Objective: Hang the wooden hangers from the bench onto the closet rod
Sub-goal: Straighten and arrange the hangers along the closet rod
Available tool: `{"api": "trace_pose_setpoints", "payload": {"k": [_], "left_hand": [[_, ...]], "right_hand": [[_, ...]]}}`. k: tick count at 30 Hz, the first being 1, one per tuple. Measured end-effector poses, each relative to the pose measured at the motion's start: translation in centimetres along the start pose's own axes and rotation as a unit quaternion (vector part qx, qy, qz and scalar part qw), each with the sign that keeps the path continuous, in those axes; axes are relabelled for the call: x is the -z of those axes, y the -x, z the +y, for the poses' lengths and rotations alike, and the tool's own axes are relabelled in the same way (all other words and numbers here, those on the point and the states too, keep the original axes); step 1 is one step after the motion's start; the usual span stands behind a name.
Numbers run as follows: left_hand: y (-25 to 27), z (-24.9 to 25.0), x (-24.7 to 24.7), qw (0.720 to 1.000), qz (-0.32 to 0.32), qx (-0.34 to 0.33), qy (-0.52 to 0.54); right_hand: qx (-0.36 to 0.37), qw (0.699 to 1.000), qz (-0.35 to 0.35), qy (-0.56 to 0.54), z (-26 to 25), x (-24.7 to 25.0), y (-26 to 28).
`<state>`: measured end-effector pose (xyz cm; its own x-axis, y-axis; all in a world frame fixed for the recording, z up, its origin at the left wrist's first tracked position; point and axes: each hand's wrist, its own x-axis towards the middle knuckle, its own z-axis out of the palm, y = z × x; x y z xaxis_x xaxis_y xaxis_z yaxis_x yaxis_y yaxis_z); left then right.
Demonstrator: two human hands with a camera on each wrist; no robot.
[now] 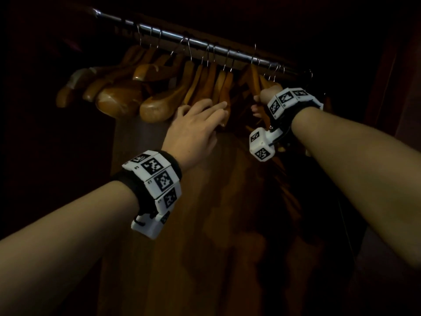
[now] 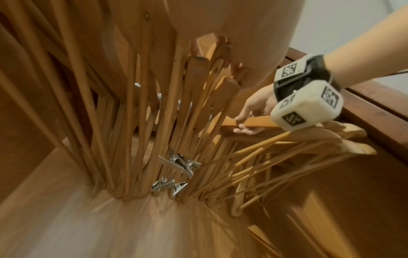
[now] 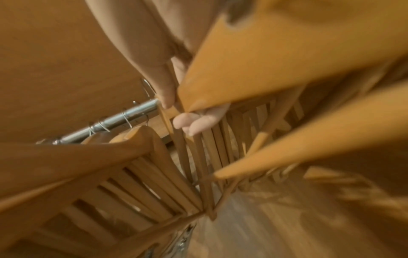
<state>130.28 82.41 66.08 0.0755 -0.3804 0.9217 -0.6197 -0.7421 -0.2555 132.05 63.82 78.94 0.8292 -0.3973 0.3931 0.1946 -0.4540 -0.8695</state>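
A metal closet rod (image 1: 205,45) runs across the dark closet, with several wooden hangers (image 1: 159,99) hanging from it by wire hooks. My left hand (image 1: 198,119) reaches up with straight fingers that touch the lower arms of the middle hangers. To the right, my right hand (image 1: 262,103) grips the arm of one wooden hanger (image 2: 253,122) among the hangers near the rod's right end. In the right wrist view my thumb and fingertips (image 3: 192,124) pinch that hanger's arm (image 3: 232,75), with the rod (image 3: 114,120) just behind.
The closet's wooden back panel (image 1: 205,224) fills the space below the hangers. Several metal clips (image 2: 176,165) dangle from clip hangers in the middle group. A dark wooden closet side (image 2: 375,113) stands to the right.
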Motion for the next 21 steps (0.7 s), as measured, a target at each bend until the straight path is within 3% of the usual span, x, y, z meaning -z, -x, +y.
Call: {"api": "trace_pose_setpoints", "payload": {"k": [11,15,18,21], "left_hand": [[-0.1,0.0,0.2,1.000,0.000,-0.006,-0.003],[0.0,-0.1,0.2,1.000,0.000,-0.010,-0.004],[0.0,0.0,0.2,1.000,-0.003,-0.006,-0.005],[0.0,0.0,0.2,1.000,-0.005,-0.003,-0.002]], "right_hand": [[-0.003,0.993,-0.049,0.110,-0.1,1.6,1.0],[0.070,0.981,-0.041,0.175,-0.8,1.5,0.6],[0.025,0.978,-0.076,0.194,-0.9,0.8,0.9],[0.049,0.974,-0.082,0.207,-1.0,0.7,1.1]]}}
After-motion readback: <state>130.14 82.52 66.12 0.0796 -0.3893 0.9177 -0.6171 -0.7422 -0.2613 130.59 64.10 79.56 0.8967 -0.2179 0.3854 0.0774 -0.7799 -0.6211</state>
